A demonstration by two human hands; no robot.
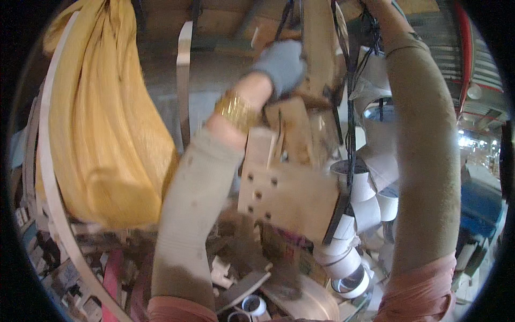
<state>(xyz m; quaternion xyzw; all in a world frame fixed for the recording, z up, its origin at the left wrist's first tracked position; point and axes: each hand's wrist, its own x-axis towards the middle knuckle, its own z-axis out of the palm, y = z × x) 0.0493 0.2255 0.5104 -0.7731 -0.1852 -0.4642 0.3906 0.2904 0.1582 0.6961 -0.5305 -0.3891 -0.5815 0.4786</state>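
Note:
My left hand (281, 65), in a grey glove with a gold bracelet at the wrist, is raised in the upper middle. It looks closed, but motion blurs it and its fingers are turned away, so what they hold does not show. Beside it hangs a long brown board (319, 51). Below is a pale brown block (292, 196) with several dark holes and a dark edge. My right arm (424, 139) reaches up past black cords (351, 107); its hand lies beyond the top edge.
A large yellow draped bundle (107, 123) hangs at left, with a pale strap (53, 177) alongside. White rolls (357, 185) hang in a cluster between the block and my right arm. Assorted pieces and a round brown disc (306, 300) lie below. A blue object (483, 204) stands at right.

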